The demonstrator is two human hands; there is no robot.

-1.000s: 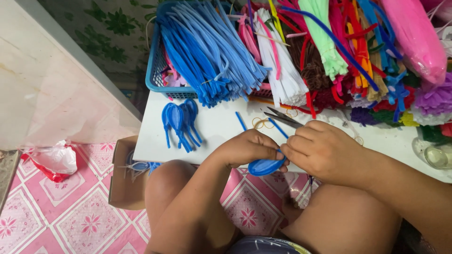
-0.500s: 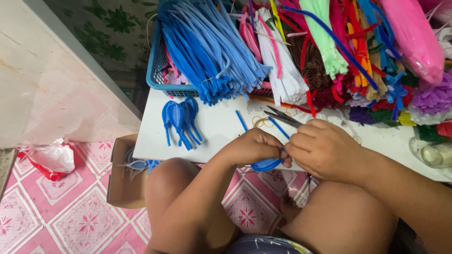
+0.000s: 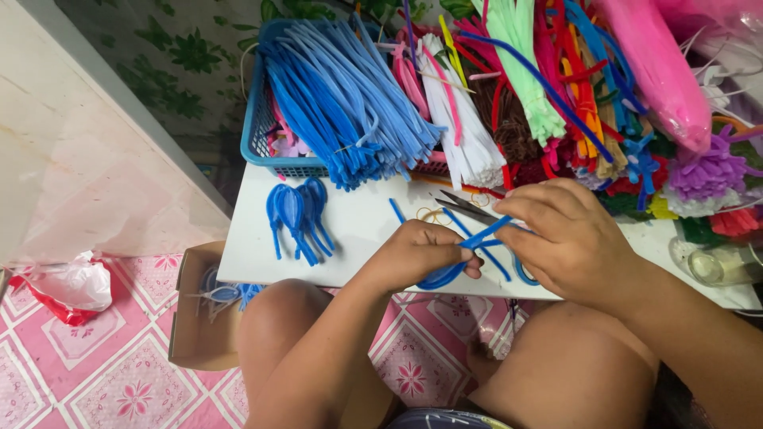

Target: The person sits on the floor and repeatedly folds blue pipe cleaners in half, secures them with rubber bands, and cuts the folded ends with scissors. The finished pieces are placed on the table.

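Head view, looking down over a seated person's knees: both hands work at the near edge of a white tabletop [image 3: 366, 226]. Left hand [image 3: 417, 254] is curled narrow, thumb and fingers pinched on a blue pipe cleaner [image 3: 477, 238] bent into a loop; the loop's lower curve shows under the knuckles, right at the tabletop edge. Right hand [image 3: 568, 238] is also closed on the same pipe cleaner, fingertips gripping its upper end, which angles up between the two hands. Hands nearly touching each other. Just behind them on the tabletop: scissors [image 3: 465, 208], blades closed as far as I can tell, plus a loose rubber band [image 3: 431, 214]. Further left on the tabletop, well apart from the hands: a small pile of finished blue loops [image 3: 298, 213], stems pointing toward the near edge. Back left: blue plastic basket [image 3: 261, 127] stuffed with a bundle of straight blue pipe cleaners [image 3: 342, 95] that spill over its front rim. To its right, bundles of white [image 3: 461, 119], light green [image 3: 528, 71], red, orange and dark blue pipe cleaners; a pink bundle [image 3: 660, 71] at far right. On the pink tiled floor [image 3: 87, 373] below left: an open cardboard box [image 3: 191, 318] holding more blue pieces, and a crumpled plastic bag [image 3: 67, 286].
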